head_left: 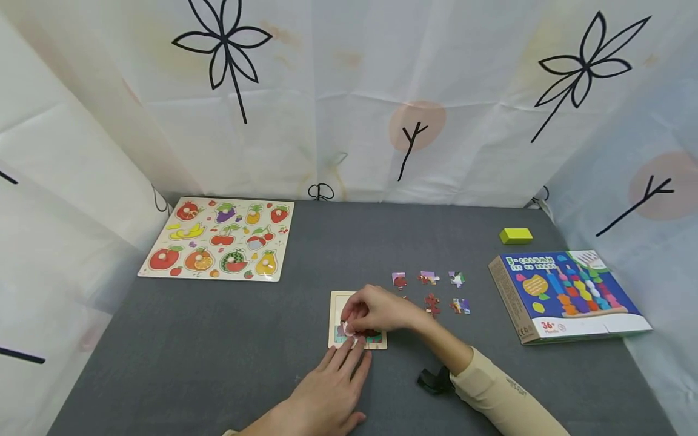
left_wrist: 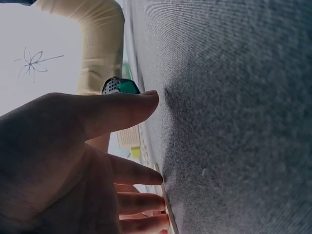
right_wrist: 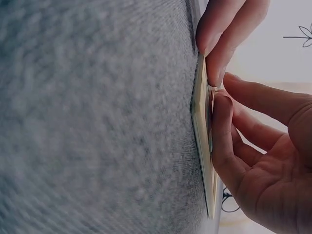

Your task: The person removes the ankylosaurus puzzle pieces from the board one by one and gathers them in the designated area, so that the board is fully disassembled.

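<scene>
A small wooden puzzle board (head_left: 335, 303) lies at the middle of the table, with jigsaw pieces laid along its near side. My right hand (head_left: 382, 307) reaches over it from the right. Thumb and forefinger pinch a pinkish jigsaw piece (head_left: 349, 330) low in the frame, largely covered by the fingers. My left hand (head_left: 331, 383) lies palm down in front, fingers straight, tips resting on the board's near edge. In the right wrist view the fingertips of both hands come close together at the board (right_wrist: 199, 102), which is seen edge-on.
Several loose jigsaw pieces (head_left: 429, 278) lie right of the board. A fruit puzzle board (head_left: 207, 240) is at the back left. On the right are a blue game box (head_left: 572, 297) and a yellow block (head_left: 515, 235). A black object (head_left: 433, 381) is by the right wrist.
</scene>
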